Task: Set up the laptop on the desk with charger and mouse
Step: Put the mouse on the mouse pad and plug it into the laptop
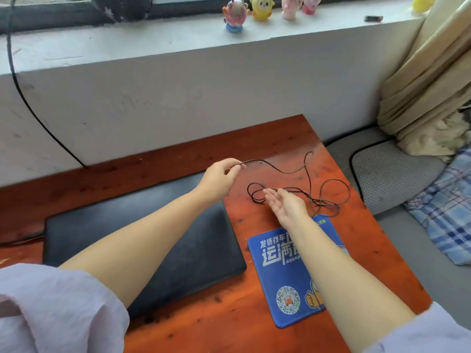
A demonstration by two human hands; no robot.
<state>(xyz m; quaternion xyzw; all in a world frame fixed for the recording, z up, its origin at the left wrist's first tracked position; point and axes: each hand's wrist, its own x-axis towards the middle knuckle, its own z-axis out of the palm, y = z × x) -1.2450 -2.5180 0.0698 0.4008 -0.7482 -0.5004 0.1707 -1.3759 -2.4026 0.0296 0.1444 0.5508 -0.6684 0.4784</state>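
A closed black laptop (142, 240) lies flat on the red-brown wooden desk (229, 327), partly under my left forearm. To its right lies a blue mouse pad (283, 273) with white lettering. A thin black cable (288, 170) runs in loose loops over the desk's far right part. My left hand (220, 178) pinches one end of that cable between thumb and fingers, lifted above the desk. Palm up with fingers spread, my right hand (286, 203) hovers beside the cable's small coil and holds nothing. No mouse is visible.
A grey window ledge (153, 47) with several small toy figures (235, 15) runs along the back. A thick black cord (33, 108) hangs down the wall at left. Right of the desk are a grey cushion (392, 174), beige curtain (428, 80) and checked cloth (448, 210).
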